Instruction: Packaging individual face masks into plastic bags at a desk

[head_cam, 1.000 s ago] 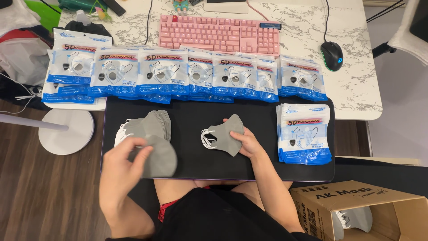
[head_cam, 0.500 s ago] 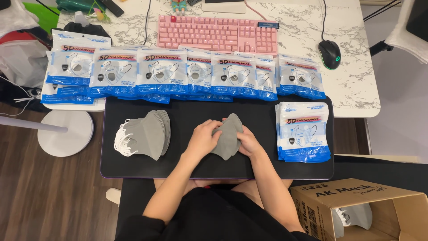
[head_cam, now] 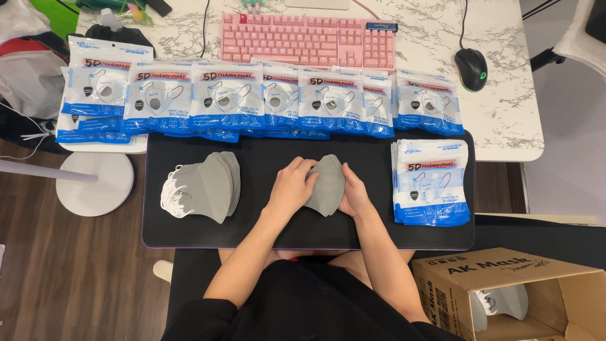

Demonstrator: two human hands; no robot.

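Head view: both my hands are on a small stack of grey masks [head_cam: 325, 184] at the middle of the black desk mat [head_cam: 265, 227]. My left hand [head_cam: 291, 187] curls over its left edge, fingers pressed together on the fabric; my right hand [head_cam: 355, 193] cups the right edge, thumb on top, fingers tucked behind — squeezing the stack between them. The masks look light, soft and springy, likely to fan apart, so I judge the folded edges the best place to grip. A larger grey pile [head_cam: 208, 183] with white ear loops lies well to the left; blue-and-white packets [head_cam: 431, 183] sit to the right.
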